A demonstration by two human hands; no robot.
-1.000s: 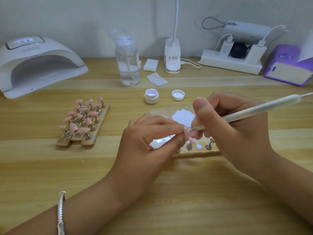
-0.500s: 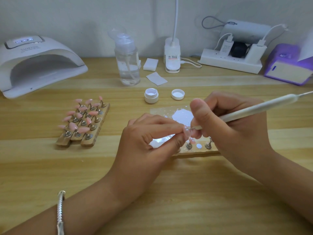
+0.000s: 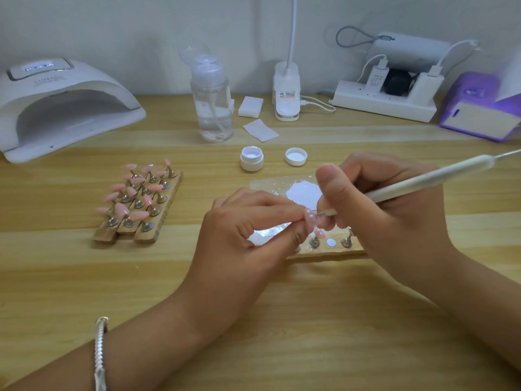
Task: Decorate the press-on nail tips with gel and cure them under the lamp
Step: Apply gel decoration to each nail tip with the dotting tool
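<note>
My left hand point(image 3: 248, 235) pinches the nail tip point(image 3: 312, 221) above the wooden stand point(image 3: 332, 252); my right hand point(image 3: 394, 213) grips the pen point(image 3: 423, 182), its point at the nail. A tremor could smear the gel dots point(image 3: 310, 213).

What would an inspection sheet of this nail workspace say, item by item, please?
Surface: wooden table, light grain.
Job's things: curing lamp at far left, display lit; pink nail tips on wooden stands, left of centre; open gel pot with its lid beside it; white gel on a clear palette.
Clutter: pump bottle, two white wipes, purple box at far right.
Hands: left hand pinches one pink tip; right hand holds a dotting pen, its point at that tip.
Cables: power strip with plugged chargers at the back; white cable from the clip lamp.
Surroundings: white wall behind; nothing else seen.
</note>
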